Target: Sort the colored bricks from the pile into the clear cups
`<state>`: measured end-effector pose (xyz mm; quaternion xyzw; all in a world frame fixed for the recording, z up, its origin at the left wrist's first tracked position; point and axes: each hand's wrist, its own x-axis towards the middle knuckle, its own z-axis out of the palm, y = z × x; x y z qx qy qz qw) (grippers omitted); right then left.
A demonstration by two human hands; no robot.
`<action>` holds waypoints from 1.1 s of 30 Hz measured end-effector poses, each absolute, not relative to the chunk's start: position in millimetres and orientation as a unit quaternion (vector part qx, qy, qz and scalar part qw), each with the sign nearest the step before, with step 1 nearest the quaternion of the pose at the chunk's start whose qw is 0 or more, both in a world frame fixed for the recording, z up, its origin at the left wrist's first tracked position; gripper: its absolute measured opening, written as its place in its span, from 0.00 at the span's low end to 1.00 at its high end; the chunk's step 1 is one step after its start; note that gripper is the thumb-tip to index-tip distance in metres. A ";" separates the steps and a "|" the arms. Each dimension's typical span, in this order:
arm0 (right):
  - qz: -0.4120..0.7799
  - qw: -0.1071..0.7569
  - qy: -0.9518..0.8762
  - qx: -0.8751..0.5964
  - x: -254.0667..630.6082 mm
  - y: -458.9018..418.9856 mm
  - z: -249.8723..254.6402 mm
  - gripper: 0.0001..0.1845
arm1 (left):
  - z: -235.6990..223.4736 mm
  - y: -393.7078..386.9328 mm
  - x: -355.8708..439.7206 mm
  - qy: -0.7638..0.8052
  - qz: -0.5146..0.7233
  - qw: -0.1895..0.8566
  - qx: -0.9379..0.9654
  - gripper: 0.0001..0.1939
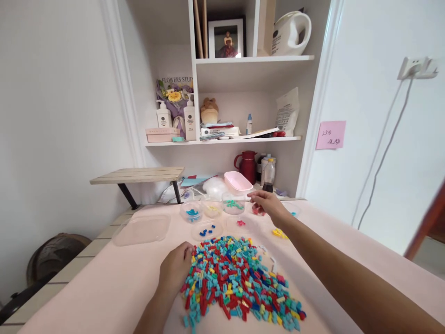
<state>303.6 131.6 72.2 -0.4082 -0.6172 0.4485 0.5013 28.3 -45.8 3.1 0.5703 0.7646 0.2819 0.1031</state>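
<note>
A loose heap of small building bricks (236, 278) in red, light blue, yellow, green and dark blue lies on the pink-covered table. My left hand (176, 265) rests at the heap's left edge with its fingers curled; whatever may be in them is hidden. Farther back, my right hand (267, 204) hangs over some red bricks (257, 211), fingers apart, and no brick shows between them. Just left of it stands a clear tub of green bricks (233, 204). Nearby are clear containers with blue bricks (192, 213), dark blue bricks (207, 231), pink bricks (241, 223) and yellow bricks (280, 233).
A clear shallow tray (142, 230) lies at the left. Behind the containers are a pink basin (238, 182), a dark red jug (247, 166) and bottles (269, 174). A small wooden stand (137, 175) rises at the back left, and shelves (222, 142) overhang the rear.
</note>
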 end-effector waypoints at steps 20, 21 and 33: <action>0.159 0.242 -0.870 -0.400 341.3 67.4 24.9 0.11 | 8.6 -37.9 20.1 0.754 0.249 0.101 0.600 0.15; 0.154 0.229 -0.876 -0.397 343.0 66.7 25.0 0.11 | 9.1 -37.5 20.1 0.754 0.246 0.101 0.600 0.15; 0.175 0.196 -0.886 -0.381 357.1 67.6 21.9 0.08 | 8.8 -33.2 19.2 0.758 0.231 0.096 0.602 0.16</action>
